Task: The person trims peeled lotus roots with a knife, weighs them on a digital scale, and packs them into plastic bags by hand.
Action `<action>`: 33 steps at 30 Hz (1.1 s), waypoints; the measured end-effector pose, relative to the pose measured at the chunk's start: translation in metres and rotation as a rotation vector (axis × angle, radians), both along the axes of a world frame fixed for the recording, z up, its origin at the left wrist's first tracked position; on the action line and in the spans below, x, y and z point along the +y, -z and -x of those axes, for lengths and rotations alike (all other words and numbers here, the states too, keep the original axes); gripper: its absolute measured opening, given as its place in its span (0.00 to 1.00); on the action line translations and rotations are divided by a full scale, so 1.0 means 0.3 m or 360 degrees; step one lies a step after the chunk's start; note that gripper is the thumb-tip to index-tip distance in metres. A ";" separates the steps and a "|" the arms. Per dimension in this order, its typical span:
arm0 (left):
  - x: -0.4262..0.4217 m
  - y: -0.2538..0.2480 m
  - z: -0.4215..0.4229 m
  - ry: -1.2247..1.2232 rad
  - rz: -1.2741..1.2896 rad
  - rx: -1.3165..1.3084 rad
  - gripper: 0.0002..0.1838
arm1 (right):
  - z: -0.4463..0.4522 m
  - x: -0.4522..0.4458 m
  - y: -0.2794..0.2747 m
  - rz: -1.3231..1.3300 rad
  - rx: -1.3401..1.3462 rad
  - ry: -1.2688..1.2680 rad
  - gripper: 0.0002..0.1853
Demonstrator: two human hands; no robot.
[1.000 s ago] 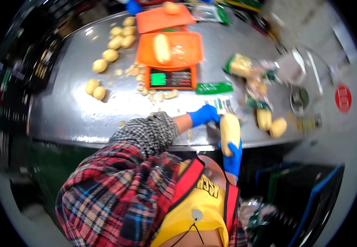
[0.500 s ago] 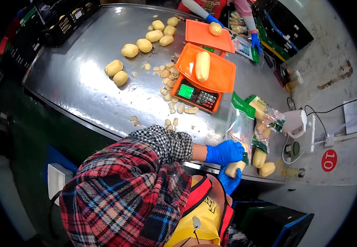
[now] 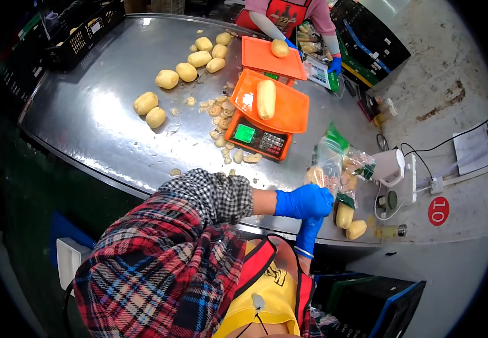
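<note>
**Blue-gloved left hand (image 3: 306, 201) and right hand (image 3: 308, 234) together at the clear bag (image 3: 330, 162)**

Closest to you are your yellow apron (image 3: 262, 301) with its red straps and your plaid sleeve (image 3: 148, 253), ending in a black-and-white checked cuff (image 3: 213, 194). Your right hand sits below your left and touches it; its fingers are hidden, so whether it grips anything cannot be told. Your left hand is closed in a fist on the near end of the clear bag, which stretches away from you over the metal table (image 3: 108, 146) to a green end. Something pale shows at the bag's left side, though it is hard to tell whether that lies inside.

Just right of the bag are a filled packet (image 3: 350, 179) and two pale root segments (image 3: 344, 215), one beside the other, with a lidded jar (image 3: 390, 231) near them.

Farther off, an orange scale (image 3: 261, 141) carries a long peeled root (image 3: 266, 99) in its tray; its display glows green. Small trimmings (image 3: 219, 115) lie along the scale's left side, and whole roots (image 3: 186, 72) spread beyond to the left. Behind stands a second orange tray (image 3: 261, 56) bearing a round root (image 3: 280, 48). At the far edge, another person in a red apron (image 3: 280, 14) has a blue glove (image 3: 335, 66) at a green-edged packet (image 3: 318, 74).
</note>
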State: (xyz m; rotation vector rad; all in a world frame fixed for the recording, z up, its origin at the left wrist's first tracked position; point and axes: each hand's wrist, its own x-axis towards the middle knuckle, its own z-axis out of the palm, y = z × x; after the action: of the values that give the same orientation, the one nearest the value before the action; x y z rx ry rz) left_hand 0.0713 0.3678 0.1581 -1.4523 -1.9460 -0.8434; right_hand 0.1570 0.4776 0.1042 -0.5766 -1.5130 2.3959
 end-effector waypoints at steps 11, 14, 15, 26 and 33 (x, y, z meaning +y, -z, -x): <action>-0.123 -0.086 0.042 -0.0590 -0.0473 0.0071 0.25 | 0.105 0.080 0.038 0.1502 0.0245 -0.0355 0.24; -0.075 0.095 0.107 -0.0629 -0.0567 -0.0621 0.40 | 0.112 0.029 -0.112 0.1772 0.0187 -0.0346 0.22; -0.067 0.121 0.108 -0.0590 -0.0507 -0.0780 0.43 | 0.122 0.071 -0.048 0.1739 0.0337 -0.0479 0.23; 0.094 0.023 0.095 -0.0491 0.0106 -0.0430 0.20 | 0.170 0.062 0.104 -0.2170 -0.0077 0.0005 0.26; 0.181 0.196 -0.044 -0.0135 0.0292 -0.1296 0.24 | 0.172 0.098 0.122 -0.2233 0.0024 -0.0041 0.26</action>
State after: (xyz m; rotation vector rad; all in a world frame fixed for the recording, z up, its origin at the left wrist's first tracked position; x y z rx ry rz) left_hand 0.0843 0.4220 0.0994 -1.1993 -2.7061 -1.3950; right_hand 0.1053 0.5069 0.0675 -0.1629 -2.5724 0.8196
